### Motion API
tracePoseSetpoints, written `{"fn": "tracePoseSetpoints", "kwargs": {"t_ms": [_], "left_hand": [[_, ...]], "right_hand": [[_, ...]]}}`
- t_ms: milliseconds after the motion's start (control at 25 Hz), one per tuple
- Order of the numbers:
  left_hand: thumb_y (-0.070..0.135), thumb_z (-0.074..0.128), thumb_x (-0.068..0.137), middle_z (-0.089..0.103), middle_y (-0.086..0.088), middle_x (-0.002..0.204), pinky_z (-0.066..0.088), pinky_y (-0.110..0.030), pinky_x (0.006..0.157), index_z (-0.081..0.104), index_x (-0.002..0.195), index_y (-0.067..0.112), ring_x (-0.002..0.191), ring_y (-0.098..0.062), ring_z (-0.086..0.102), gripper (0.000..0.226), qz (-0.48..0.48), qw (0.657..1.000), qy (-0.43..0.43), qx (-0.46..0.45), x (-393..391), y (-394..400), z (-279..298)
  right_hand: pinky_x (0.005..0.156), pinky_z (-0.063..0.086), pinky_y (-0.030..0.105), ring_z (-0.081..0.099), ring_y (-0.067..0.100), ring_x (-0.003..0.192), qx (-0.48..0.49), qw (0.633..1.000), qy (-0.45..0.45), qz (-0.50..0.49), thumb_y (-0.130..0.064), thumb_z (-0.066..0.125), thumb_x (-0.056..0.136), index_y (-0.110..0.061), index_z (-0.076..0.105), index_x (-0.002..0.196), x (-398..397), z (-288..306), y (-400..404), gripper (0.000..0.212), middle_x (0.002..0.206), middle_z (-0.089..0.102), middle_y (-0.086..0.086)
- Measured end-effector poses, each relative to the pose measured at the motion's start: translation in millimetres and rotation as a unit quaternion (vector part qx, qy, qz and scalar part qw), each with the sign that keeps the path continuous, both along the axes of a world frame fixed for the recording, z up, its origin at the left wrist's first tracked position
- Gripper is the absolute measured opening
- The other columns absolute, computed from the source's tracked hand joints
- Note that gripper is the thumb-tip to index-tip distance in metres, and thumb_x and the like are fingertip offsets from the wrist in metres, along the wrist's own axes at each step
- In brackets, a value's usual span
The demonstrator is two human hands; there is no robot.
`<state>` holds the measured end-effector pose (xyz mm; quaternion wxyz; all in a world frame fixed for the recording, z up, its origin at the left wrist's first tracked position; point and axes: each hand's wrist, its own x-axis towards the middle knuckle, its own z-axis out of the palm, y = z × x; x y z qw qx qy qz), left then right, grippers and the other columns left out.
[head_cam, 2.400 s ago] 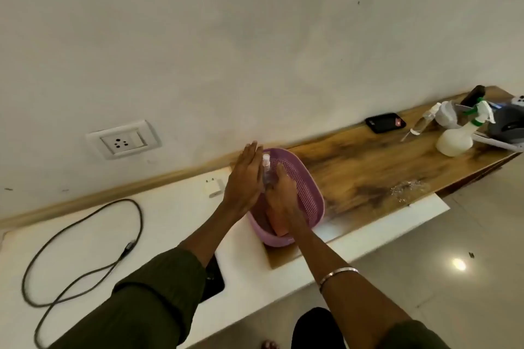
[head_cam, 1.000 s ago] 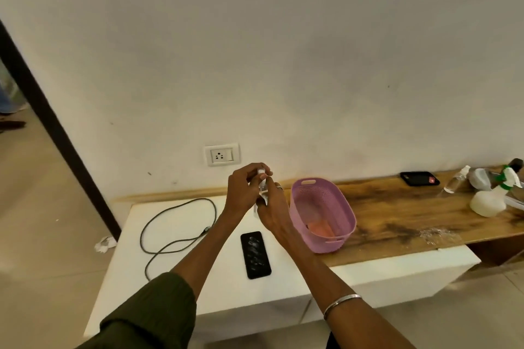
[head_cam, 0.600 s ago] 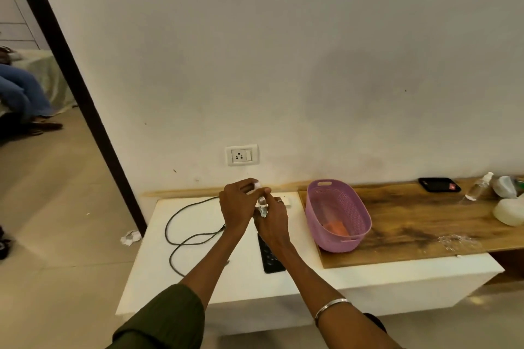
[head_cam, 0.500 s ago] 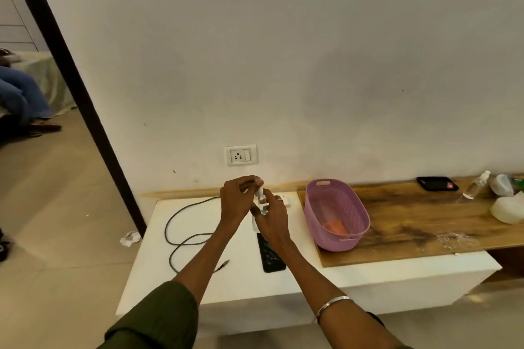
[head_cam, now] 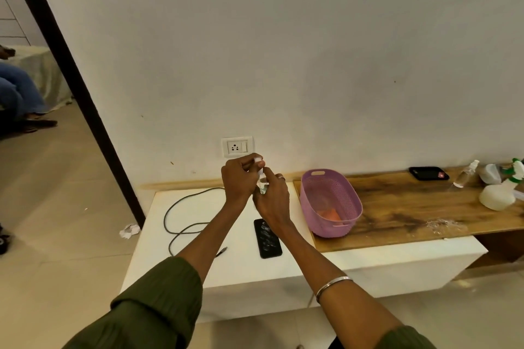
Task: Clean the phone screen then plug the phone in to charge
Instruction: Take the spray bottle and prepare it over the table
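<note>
1. Cleaning barely begun: my right hand (head_cam: 270,201) grips a small spray bottle (head_cam: 263,184) while my left hand (head_cam: 238,178) pinches its cap; the smudged phone (head_cam: 267,238) lies near the counter's (head_cam: 198,272) front edge, unwiped. The cable (head_cam: 181,224) lies loose, the socket (head_cam: 237,146) unused.
2. Since half a second ago, little differs: both hands keep working the cap.

Both hands up over the white bench (head_cam: 198,269): right hand (head_cam: 271,199) grips a small clear spray bottle (head_cam: 262,185), left hand (head_cam: 239,180) pinches its cap. Phone (head_cam: 267,238) lies flat near the front edge, cable (head_cam: 181,218) looped toward the left edge, purple basket (head_cam: 329,201) at the right.
</note>
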<state>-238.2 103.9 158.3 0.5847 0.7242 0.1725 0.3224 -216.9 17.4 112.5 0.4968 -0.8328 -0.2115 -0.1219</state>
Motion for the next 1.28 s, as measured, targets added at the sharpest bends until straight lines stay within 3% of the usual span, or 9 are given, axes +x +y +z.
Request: {"fn": "tracePoseSetpoints", "kwargs": {"t_ms": [200, 360, 480, 600, 720, 800, 920, 1080, 1280], "left_hand": [[0.018, 0.081, 0.080, 0.079, -0.001, 0.096, 0.058, -0.037, 0.094, 0.081, 0.096, 0.016, 0.101, -0.010, 0.072, 0.016, 0.016, 1.000, -0.009, -0.013, -4, -5, 0], [0.015, 0.057, 0.100, 0.075, -0.007, 0.115, 0.052, -0.035, 0.104, 0.070, 0.122, 0.009, 0.114, -0.014, 0.068, 0.026, -0.202, 0.978, 0.044, -0.008, -9, 14, 12], [0.008, 0.048, 0.104, 0.073, -0.014, 0.115, 0.054, -0.029, 0.097, 0.067, 0.120, 0.000, 0.110, -0.017, 0.070, 0.026, -0.273, 0.960, 0.056, 0.015, -9, 19, 15], [0.007, 0.065, 0.093, 0.077, -0.010, 0.098, 0.056, -0.038, 0.096, 0.076, 0.099, 0.005, 0.097, -0.017, 0.072, 0.012, -0.147, 0.987, 0.055, 0.044, -8, 11, 11], [0.011, 0.079, 0.082, 0.079, -0.009, 0.094, 0.057, -0.036, 0.092, 0.080, 0.094, 0.010, 0.097, -0.014, 0.072, 0.013, -0.053, 0.998, 0.026, 0.036, -2, 4, 12], [0.015, 0.081, 0.081, 0.079, -0.007, 0.088, 0.058, -0.031, 0.087, 0.080, 0.096, 0.013, 0.088, -0.007, 0.074, 0.015, -0.042, 0.999, -0.007, -0.012, 0, 4, 16], [0.021, 0.081, 0.082, 0.079, 0.000, 0.094, 0.057, -0.031, 0.094, 0.080, 0.100, 0.015, 0.096, -0.012, 0.073, 0.019, -0.032, 0.998, -0.024, -0.058, 3, 12, 12], [0.024, 0.082, 0.080, 0.076, 0.005, 0.100, 0.051, -0.039, 0.101, 0.079, 0.097, 0.020, 0.102, -0.010, 0.069, 0.018, -0.003, 1.000, 0.005, -0.014, 4, 21, -18], [0.025, 0.086, 0.074, 0.076, 0.011, 0.092, 0.043, -0.050, 0.106, 0.077, 0.083, 0.026, 0.091, -0.010, 0.069, 0.013, 0.016, 0.996, 0.067, 0.053, 21, 43, -94]], "right_hand": [[0.075, 0.050, 0.027, 0.060, 0.021, 0.090, -0.002, 1.000, 0.006, -0.014, -0.023, 0.068, 0.084, -0.018, 0.058, 0.120, -3, 5, -1, 0.038, 0.095, 0.065, 0.006], [0.074, 0.055, 0.035, 0.064, 0.021, 0.086, 0.013, 0.997, 0.063, 0.051, -0.036, 0.066, 0.086, -0.020, 0.060, 0.116, 4, 8, -6, 0.034, 0.089, 0.064, -0.001], [0.076, 0.055, 0.033, 0.066, 0.022, 0.086, 0.006, 0.995, 0.076, 0.064, -0.038, 0.066, 0.087, -0.019, 0.060, 0.117, 4, 4, -9, 0.036, 0.097, 0.069, 0.006], [0.077, 0.054, 0.032, 0.064, 0.021, 0.089, 0.005, 0.997, 0.073, 0.035, -0.042, 0.066, 0.086, -0.022, 0.058, 0.121, 0, -3, -9, 0.041, 0.100, 0.067, 0.006], [0.076, 0.047, 0.027, 0.059, 0.018, 0.093, -0.016, 0.999, 0.037, -0.007, -0.044, 0.064, 0.085, -0.024, 0.057, 0.122, -6, -12, -9, 0.043, 0.102, 0.064, 0.004], [0.078, 0.046, 0.026, 0.059, 0.018, 0.096, -0.009, 0.999, 0.048, -0.008, -0.044, 0.064, 0.085, -0.023, 0.056, 0.125, -11, -19, -8, 0.045, 0.105, 0.063, 0.004], [0.078, 0.046, 0.026, 0.058, 0.017, 0.094, 0.017, 0.998, 0.053, 0.001, -0.041, 0.066, 0.085, -0.024, 0.056, 0.124, -13, -26, -10, 0.043, 0.103, 0.061, 0.000], [0.086, 0.052, 0.034, 0.057, 0.013, 0.097, 0.037, 0.997, 0.065, 0.000, -0.039, 0.066, 0.086, -0.024, 0.055, 0.125, -10, -39, -19, 0.043, 0.104, 0.058, -0.009], [0.097, 0.051, 0.037, 0.054, 0.012, 0.112, 0.062, 0.995, 0.078, 0.010, -0.042, 0.064, 0.086, -0.038, 0.050, 0.128, 11, -67, -33, 0.044, 0.110, 0.050, -0.028]]}}
